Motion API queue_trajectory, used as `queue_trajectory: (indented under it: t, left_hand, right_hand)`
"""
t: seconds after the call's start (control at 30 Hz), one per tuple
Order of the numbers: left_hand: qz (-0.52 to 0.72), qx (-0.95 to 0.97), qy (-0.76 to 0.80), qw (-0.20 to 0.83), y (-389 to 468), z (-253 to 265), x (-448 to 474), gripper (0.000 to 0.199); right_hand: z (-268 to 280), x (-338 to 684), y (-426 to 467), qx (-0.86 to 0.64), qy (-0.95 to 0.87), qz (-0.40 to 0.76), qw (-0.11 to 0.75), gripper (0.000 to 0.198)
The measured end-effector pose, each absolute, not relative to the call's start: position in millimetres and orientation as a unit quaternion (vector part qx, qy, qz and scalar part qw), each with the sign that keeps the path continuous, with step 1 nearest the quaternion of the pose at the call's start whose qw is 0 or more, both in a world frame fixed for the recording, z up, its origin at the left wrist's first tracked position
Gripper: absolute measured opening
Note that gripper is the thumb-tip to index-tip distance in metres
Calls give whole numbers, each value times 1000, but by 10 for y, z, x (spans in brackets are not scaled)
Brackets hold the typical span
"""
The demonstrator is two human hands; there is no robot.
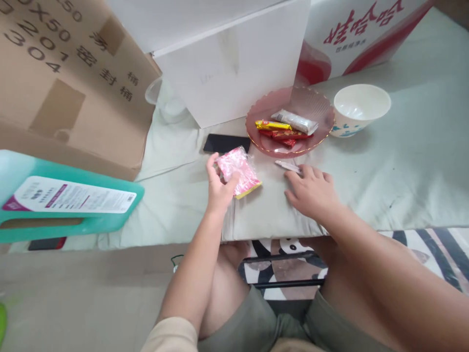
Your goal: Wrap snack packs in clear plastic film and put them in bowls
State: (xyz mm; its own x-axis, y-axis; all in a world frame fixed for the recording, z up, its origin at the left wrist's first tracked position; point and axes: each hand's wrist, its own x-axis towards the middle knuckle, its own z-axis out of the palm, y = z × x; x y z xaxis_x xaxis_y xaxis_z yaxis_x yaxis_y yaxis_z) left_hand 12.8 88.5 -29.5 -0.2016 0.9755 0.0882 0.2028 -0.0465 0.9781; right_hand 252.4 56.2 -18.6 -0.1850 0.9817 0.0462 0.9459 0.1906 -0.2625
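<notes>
My left hand [220,188] is closed on a small pink packet [239,168] in shiny clear wrap, with a yellow lower edge. The thumb lies across the packet's face and the fingers are round its left side. On the cloth to the right rests my right hand [311,190], palm down with fingers bent. Its fingertips reach a slim pale object [288,166] whose kind I cannot make out; they partly cover its right end. Just beyond both hands stands a pink glass bowl [262,134] holding several wrapped snacks [282,132]. A black phone [225,143] lies behind the pink packet.
A white paper bowl [361,110] stands right of the glass one. White boxes [242,63] and a cardboard carton [73,112] line the back and left. A green jug [124,195] lies at the left edge, and a clear plastic cup [156,91] is beside the carton.
</notes>
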Motion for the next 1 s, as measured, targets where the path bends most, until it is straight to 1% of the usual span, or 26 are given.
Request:
queue_trajectory:
  t: [0.03, 0.1, 0.17, 0.27, 0.43, 0.5, 0.57, 0.63, 0.67, 0.73, 0.8, 0.9, 1.0]
  left_hand:
    - [503, 529, 580, 362, 877, -280, 134, 60]
    - [484, 558, 580, 343, 872, -258, 132, 43]
    - [485, 555, 581, 345, 873, -253, 107, 36]
    - [520, 511, 588, 350, 868, -273, 42, 34]
    - [527, 489, 616, 322, 855, -332, 30, 33]
    - [539, 497, 604, 313, 861, -351, 96, 43]
    - [553, 506, 582, 316, 868, -361, 188, 61]
    - [551, 518, 560, 337, 868, -357, 281, 73]
    - [544, 526, 550, 353, 863, -350, 320, 74]
    - [528, 543, 532, 379, 846, -323, 376, 69]
    - [512, 567, 512, 393, 827, -290, 399, 60]
    - [498, 593, 483, 408, 807, -245, 387, 50]
    - [493, 588, 490, 413, 794, -222, 335, 48]
  right_hand:
    - [-178, 2488, 567, -613, -777, 100, 102, 29]
    - [-148, 2388, 580, -574, -800, 138, 104, 32]
    - [-103, 2276, 590, -551, -810, 179, 98, 37]
    - [-31, 2172, 595, -555, -795, 221, 107, 42]
    - [86, 2222, 563, -550, -766, 257, 210, 44]
    - [146, 2244, 529, -527, -766, 264, 258, 40]
    - [192, 2240, 494, -500, -754, 286, 317, 33]
    - [199, 2208, 472, -475, -726, 342, 361, 27]
    - [184, 2186, 471, -463, -709, 379, 373, 25]
    - [128, 2138, 491, -436, -679, 448, 386, 23]
    - [59, 2094, 540, -426, -651, 481, 405, 24]
    - [-6, 2048, 629, -455, -613, 469, 444, 25]
    - [3, 2012, 677, -482, -617, 422, 457, 20]
